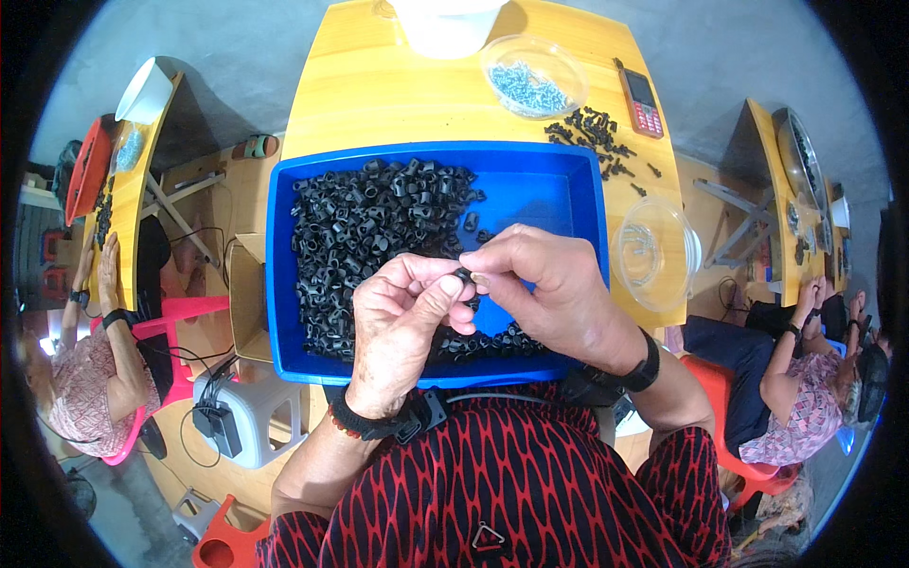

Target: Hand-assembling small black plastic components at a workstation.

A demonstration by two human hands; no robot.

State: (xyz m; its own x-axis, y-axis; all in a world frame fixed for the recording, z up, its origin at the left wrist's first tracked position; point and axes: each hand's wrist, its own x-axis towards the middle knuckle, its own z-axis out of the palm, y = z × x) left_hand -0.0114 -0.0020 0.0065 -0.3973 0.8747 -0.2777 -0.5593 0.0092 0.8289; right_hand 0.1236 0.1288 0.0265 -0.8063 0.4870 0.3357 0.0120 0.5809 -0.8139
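Note:
Over the blue plastic tray (559, 163), my two hands meet with fingertips almost touching. My left hand (398, 312) is closed, pinching a small black plastic part (463, 275) between thumb and fingers. From the other side, the thumb and forefinger of my right hand (554, 284) also grip this part. Whether a screw sits in it is too small to tell. Beneath and to the left lies a heap of short, hollow black plastic fittings (379, 213), filling most of the tray's left side and front edge.
Beyond the tray, a clear bowl (489, 66) holds silvery-blue screws. Loose black screws (597, 137) lie beside a red keypad phone (643, 102). A clear tub (653, 295) with a few screws stands at right, a white bucket (450, 33) at the back. Other people sit at tables on both sides.

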